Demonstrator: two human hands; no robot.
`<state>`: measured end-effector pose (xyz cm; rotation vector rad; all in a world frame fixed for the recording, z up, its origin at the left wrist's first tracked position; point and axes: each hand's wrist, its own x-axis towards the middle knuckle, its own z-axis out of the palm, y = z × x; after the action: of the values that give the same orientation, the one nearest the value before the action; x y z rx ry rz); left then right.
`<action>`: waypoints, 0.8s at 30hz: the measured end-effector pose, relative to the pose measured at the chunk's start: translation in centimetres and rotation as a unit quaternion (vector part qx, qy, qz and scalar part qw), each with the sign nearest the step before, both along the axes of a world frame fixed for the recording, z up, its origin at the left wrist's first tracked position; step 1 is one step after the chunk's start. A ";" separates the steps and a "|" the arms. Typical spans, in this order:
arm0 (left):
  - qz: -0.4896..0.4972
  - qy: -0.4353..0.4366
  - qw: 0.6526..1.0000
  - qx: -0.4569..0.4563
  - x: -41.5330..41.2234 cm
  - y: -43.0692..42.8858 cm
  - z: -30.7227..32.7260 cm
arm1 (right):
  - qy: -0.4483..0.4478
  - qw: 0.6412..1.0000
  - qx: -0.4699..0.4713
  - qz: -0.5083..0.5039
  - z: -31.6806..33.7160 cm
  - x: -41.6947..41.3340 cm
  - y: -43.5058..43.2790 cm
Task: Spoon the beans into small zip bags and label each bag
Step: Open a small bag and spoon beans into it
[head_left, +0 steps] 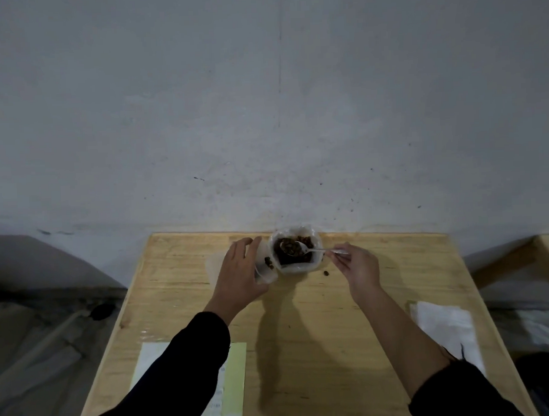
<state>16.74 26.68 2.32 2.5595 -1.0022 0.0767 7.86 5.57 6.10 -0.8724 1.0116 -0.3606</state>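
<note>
A clear plastic container (296, 267) of brown beans stands at the far edge of the wooden table (319, 316). My right hand (357, 265) pinches the handle of a metal spoon (303, 249), whose bowl holds beans above the container. Just left of the container, my left hand (238, 272) grips a small clear zip bag (266, 268) upright; a few beans lie inside it. One loose bean (325, 273) lies on the table by the container.
A sheet of labels (226, 389) on pale green backing lies at the near left, partly under my left sleeve. A stack of white zip bags (448, 329) sits at the right edge. A grey wall rises directly behind the table.
</note>
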 end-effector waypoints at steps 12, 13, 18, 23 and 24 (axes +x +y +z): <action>-0.045 0.006 0.997 -0.060 -1.5 -4.7 1.2 | -0.062 0.961 -0.204 0.174 4.3 -2.8 -2.2; -0.047 0.007 0.997 -0.063 -1.6 -4.9 1.3 | -0.066 0.959 -0.214 0.173 4.4 -3.1 -2.4; -0.050 0.009 0.996 -0.071 -2.3 -4.6 1.2 | -0.075 0.969 -0.211 0.099 3.8 -4.1 -3.3; -0.026 0.016 0.998 -0.060 -1.7 -2.3 0.8 | -0.038 0.980 -0.186 0.059 1.3 -3.7 -2.6; -0.019 0.020 0.998 -0.057 -1.5 -1.8 0.7 | -0.032 0.982 -0.176 0.066 0.7 -3.4 -2.2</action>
<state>15.24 24.90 3.01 2.4288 -1.0022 0.0693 4.43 3.34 6.80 -1.2326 0.8366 -0.4608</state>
